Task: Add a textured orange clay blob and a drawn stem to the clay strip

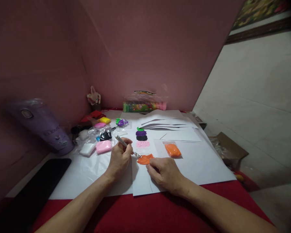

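Note:
Near the middle, my left hand (121,157) grips a pen-like tool (122,141), its metal tip at the left edge of a ridged orange clay patch (145,159). My right hand (163,173) lies curled against the lower right edge of that patch; what its fingers hold, if anything, is hidden. The patch sits on a white paper strip (142,187). Above it in a column are white, pink (143,144), black (142,138), purple (141,133) and green patches. A bag of orange clay (173,150) rests to the right.
Several bagged clays, including pink (103,146) and white (87,149), lie at the left. Beyond them stands a purple tumbler (46,129); a black phone-like slab (48,178) is nearer. Paper sheets (169,121), a thin stick (163,136) and a colourful package (144,106) are farther back.

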`<action>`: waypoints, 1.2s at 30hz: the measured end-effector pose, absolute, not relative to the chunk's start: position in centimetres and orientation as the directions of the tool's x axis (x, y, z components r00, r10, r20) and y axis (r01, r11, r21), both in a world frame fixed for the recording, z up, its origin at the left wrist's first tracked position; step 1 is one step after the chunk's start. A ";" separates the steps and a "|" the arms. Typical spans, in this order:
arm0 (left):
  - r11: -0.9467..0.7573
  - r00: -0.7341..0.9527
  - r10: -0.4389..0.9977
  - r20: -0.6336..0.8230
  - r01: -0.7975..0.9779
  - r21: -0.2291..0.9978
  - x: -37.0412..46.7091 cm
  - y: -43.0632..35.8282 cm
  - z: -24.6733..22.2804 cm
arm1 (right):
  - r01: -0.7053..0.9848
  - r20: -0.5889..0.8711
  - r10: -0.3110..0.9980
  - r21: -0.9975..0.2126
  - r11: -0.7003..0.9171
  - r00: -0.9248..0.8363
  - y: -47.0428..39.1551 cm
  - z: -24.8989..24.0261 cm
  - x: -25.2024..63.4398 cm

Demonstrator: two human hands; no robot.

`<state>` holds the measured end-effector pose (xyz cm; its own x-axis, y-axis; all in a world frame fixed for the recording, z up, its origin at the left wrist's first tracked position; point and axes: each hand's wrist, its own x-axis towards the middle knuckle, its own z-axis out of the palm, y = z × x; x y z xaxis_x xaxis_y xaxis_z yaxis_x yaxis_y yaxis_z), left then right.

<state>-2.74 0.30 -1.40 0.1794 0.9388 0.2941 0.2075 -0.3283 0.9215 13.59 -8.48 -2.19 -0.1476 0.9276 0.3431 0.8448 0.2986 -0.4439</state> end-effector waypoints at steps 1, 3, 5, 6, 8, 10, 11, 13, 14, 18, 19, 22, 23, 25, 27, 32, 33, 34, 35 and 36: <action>-0.334 0.180 0.937 0.299 0.218 0.917 -2.8 0.3 -1.4 | 0.845 0.344 0.927 -0.442 0.300 -0.149 -8.5 -2.2 13.6; -0.352 0.182 0.932 0.314 0.233 0.907 -2.9 0.4 -1.4 | 0.847 0.344 0.926 -0.437 0.303 -0.153 -8.5 -2.2 13.6; -0.376 0.183 0.923 0.339 0.237 0.896 -3.0 0.5 -1.5 | 0.847 0.346 0.925 -0.433 0.307 -0.158 -8.5 -2.2 13.7; -0.386 0.181 0.919 0.350 0.236 0.892 -3.0 0.5 -1.5 | 0.848 0.348 0.924 -0.432 0.308 -0.159 -8.5 -2.2 13.7; -0.393 0.174 0.916 0.360 0.226 0.891 -3.1 0.6 -1.6 | 0.847 0.353 0.922 -0.432 0.309 -0.156 -8.5 -2.3 13.7; -0.385 0.154 0.921 0.359 0.202 0.901 -3.2 0.6 -1.6 | 0.845 0.356 0.922 -0.436 0.310 -0.154 -8.5 -2.3 13.7; -0.375 0.141 0.925 0.353 0.184 0.909 -3.2 0.5 -1.6 | 0.844 0.355 0.922 -0.439 0.309 -0.153 -8.5 -2.3 13.7; -0.347 0.123 0.935 0.332 0.141 0.927 -3.1 0.4 -1.5 | 0.841 0.351 0.924 -0.444 0.308 -0.152 -8.5 -2.4 13.7; -0.333 0.122 0.940 0.319 0.122 0.935 -3.1 0.4 -1.5 | 0.841 0.349 0.924 -0.445 0.307 -0.153 -8.5 -2.4 13.7; -0.310 0.161 0.943 0.292 0.102 0.945 -2.8 0.1 -1.4 | 0.849 0.340 0.929 -0.438 0.295 -0.148 -8.4 -2.3 13.7; -0.311 0.172 0.941 0.290 0.105 0.945 -2.7 0.1 -1.5 | 0.851 0.338 0.930 -0.436 0.292 -0.145 -8.4 -2.3 13.7; -0.313 0.187 0.939 0.289 0.112 0.943 -2.6 -0.1 -1.6 | 0.856 0.339 0.930 -0.429 0.288 -0.143 -8.4 -2.3 13.6; -0.312 0.188 0.939 0.288 0.113 0.943 -2.6 -0.1 -1.6 | 0.857 0.341 0.930 -0.429 0.287 -0.141 -8.4 -2.2 13.6; -0.305 0.190 0.941 0.280 0.118 0.945 -2.6 -0.1 -1.6 | 0.855 0.342 0.929 -0.432 0.288 -0.141 -8.4 -2.3 13.6; -0.296 0.193 0.943 0.271 0.118 0.948 -2.6 -0.2 -1.5 | 0.850 0.341 0.930 -0.440 0.290 -0.141 -8.4 -2.3 13.6; -0.299 0.188 0.944 0.271 0.139 0.944 -2.5 -0.2 -1.4 | 0.842 0.333 0.934 -0.459 0.283 -0.132 -8.4 -2.3 13.6; -0.301 0.189 0.944 0.272 0.146 0.942 -2.6 -0.2 -1.4 | 0.843 0.331 0.934 -0.459 0.281 -0.131 -8.4 -2.3 13.6; -0.303 0.191 0.943 0.272 0.152 0.941 -2.6 -0.2 -1.4 | 0.843 0.328 0.935 -0.459 0.280 -0.132 -8.4 -2.3 13.6; -0.305 0.194 0.942 0.274 0.157 0.939 -2.6 -0.1 -1.4 | 0.844 0.324 0.937 -0.458 0.279 -0.134 -8.4 -2.3 13.6; -0.310 0.192 0.941 0.278 0.163 0.937 -2.6 -0.1 -1.4 | 0.844 0.320 0.938 -0.459 0.278 -0.135 -8.4 -2.3 13.6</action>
<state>-2.61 -0.10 -1.42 0.1923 0.9412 0.2779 0.1631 -0.3099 0.9367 13.62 -8.44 -2.31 -0.1351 0.9377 0.3202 0.8440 0.2782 -0.4586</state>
